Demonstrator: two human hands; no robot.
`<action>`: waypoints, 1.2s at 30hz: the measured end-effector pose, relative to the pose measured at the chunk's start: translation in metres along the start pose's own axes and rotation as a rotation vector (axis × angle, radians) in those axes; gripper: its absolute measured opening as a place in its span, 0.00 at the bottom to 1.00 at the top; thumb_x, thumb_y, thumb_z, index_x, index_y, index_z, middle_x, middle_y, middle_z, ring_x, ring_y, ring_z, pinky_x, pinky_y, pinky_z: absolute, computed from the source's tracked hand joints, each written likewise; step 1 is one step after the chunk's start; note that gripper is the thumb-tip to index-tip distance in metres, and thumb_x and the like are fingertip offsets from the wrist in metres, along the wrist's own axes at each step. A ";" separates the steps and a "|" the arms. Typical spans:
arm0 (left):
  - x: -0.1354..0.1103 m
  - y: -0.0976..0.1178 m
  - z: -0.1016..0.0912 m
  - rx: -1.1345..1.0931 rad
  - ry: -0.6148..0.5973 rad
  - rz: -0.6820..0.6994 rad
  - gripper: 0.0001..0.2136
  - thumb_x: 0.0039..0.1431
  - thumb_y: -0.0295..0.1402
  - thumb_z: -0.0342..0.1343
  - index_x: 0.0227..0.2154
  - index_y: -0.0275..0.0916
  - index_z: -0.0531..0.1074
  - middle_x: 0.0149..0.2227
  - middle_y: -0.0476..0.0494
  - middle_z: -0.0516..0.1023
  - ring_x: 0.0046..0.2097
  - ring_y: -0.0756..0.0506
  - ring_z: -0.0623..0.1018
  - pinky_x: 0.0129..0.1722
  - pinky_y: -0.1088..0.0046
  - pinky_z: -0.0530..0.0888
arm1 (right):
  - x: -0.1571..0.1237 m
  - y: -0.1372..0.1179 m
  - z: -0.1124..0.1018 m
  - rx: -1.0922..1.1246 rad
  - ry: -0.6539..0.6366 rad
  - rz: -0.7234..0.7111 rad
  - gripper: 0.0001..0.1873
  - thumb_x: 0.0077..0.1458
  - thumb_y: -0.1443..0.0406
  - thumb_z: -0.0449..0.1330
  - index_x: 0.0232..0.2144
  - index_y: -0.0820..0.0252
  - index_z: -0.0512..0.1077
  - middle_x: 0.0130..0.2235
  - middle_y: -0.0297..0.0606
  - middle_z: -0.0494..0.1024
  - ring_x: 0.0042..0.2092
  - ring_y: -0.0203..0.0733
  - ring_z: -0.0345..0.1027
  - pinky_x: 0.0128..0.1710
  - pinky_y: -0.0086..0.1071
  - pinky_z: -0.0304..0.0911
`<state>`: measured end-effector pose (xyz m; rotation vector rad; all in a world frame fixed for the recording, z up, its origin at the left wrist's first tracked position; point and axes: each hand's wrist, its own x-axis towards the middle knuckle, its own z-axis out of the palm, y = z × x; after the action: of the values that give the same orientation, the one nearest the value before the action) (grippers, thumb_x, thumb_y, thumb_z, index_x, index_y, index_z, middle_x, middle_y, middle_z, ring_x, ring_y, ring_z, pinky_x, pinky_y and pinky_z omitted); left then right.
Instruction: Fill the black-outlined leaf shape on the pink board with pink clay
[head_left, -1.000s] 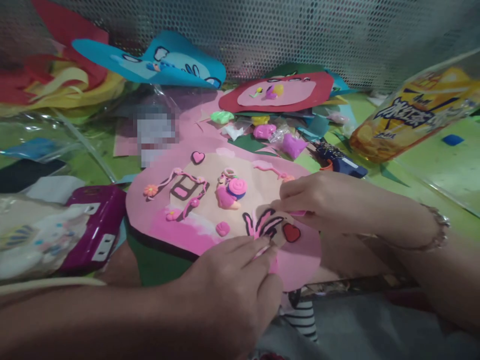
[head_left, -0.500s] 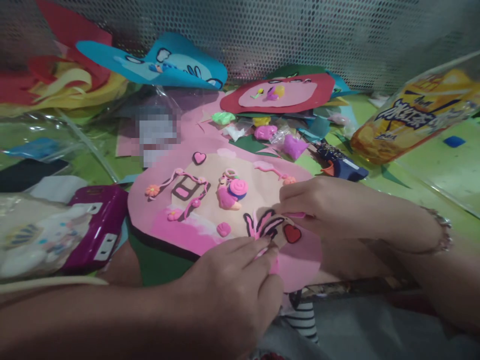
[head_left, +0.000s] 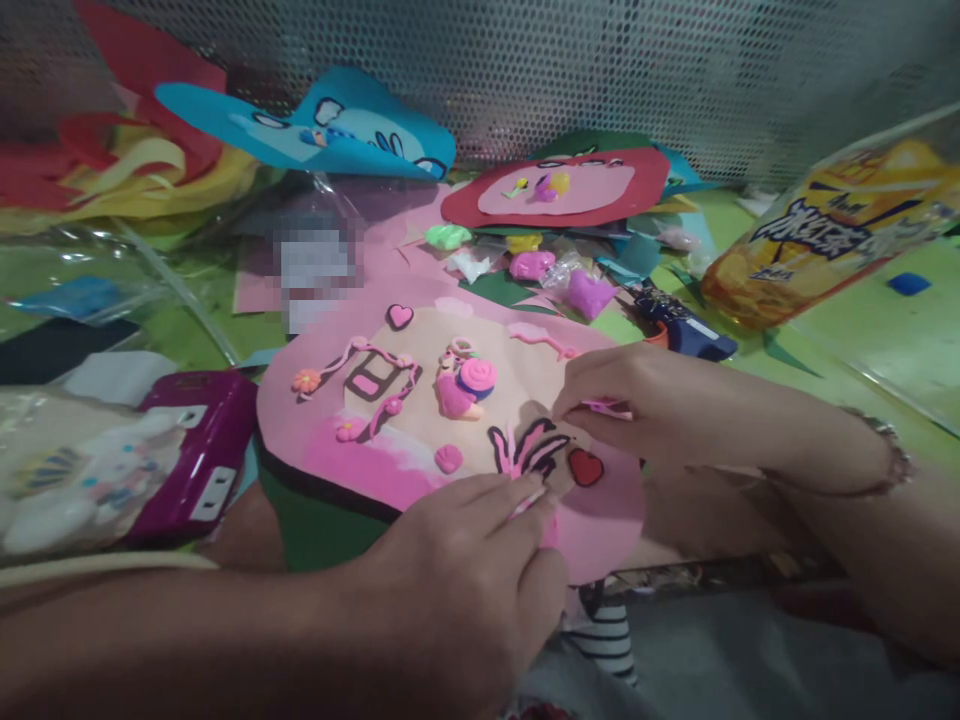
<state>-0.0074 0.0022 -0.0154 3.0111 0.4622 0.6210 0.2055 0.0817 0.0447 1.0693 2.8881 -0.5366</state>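
Note:
A pink-bordered paper cutout (head_left: 300,345) lies flat before me, decorated with clay shapes and drawings. At its middle is a pink clay snail (head_left: 459,385) with a swirled shell. My left hand (head_left: 469,565) rests on the lower edge, fingers bent and pressed together; a bit of pink shows between them, too hidden to name. My right hand (head_left: 637,405) is closed over the right side of the cutout, with a thin pink strip (head_left: 606,408) between thumb and fingers. Just below it is a red heart (head_left: 585,466). Black-outlined pink leaf shapes (head_left: 532,445) lie between both hands.
Lumps of soft clay (head_left: 589,292) in wrappers sit behind the cutout. A tea bottle (head_left: 817,230) leans at right, near a dark blue object (head_left: 686,335). At left are a purple case (head_left: 195,450) and plastic bags. Blue (head_left: 285,125) and red (head_left: 465,205) cutouts stand behind.
My right hand has shifted slightly and turned, showing more of the thin pink strip and covering the orange flower nearby. My left hand stays in place.

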 end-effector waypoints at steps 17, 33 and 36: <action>0.002 0.002 0.000 -0.020 0.021 -0.042 0.12 0.59 0.25 0.43 0.32 0.28 0.71 0.39 0.28 0.77 0.46 0.37 0.76 0.51 0.56 0.70 | -0.012 -0.011 0.011 -0.067 -0.209 0.093 0.07 0.51 0.70 0.50 0.24 0.60 0.65 0.27 0.34 0.71 0.27 0.33 0.62 0.26 0.28 0.49; 0.003 0.002 0.001 -0.018 -0.020 -0.047 0.10 0.59 0.24 0.44 0.32 0.29 0.72 0.39 0.29 0.77 0.47 0.37 0.76 0.52 0.55 0.70 | -0.014 -0.027 0.011 -0.081 -0.173 0.298 0.11 0.53 0.67 0.49 0.21 0.61 0.65 0.23 0.37 0.70 0.24 0.34 0.59 0.25 0.30 0.48; 0.003 0.003 0.000 -0.026 -0.010 -0.053 0.10 0.58 0.24 0.45 0.33 0.28 0.72 0.39 0.30 0.77 0.46 0.37 0.76 0.51 0.56 0.70 | -0.014 -0.028 0.011 -0.072 -0.142 0.274 0.11 0.53 0.67 0.48 0.23 0.61 0.66 0.25 0.37 0.70 0.27 0.35 0.60 0.26 0.30 0.49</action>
<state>-0.0040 -0.0002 -0.0136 2.9650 0.5271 0.6034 0.1978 0.0495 0.0444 1.3280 2.5619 -0.4692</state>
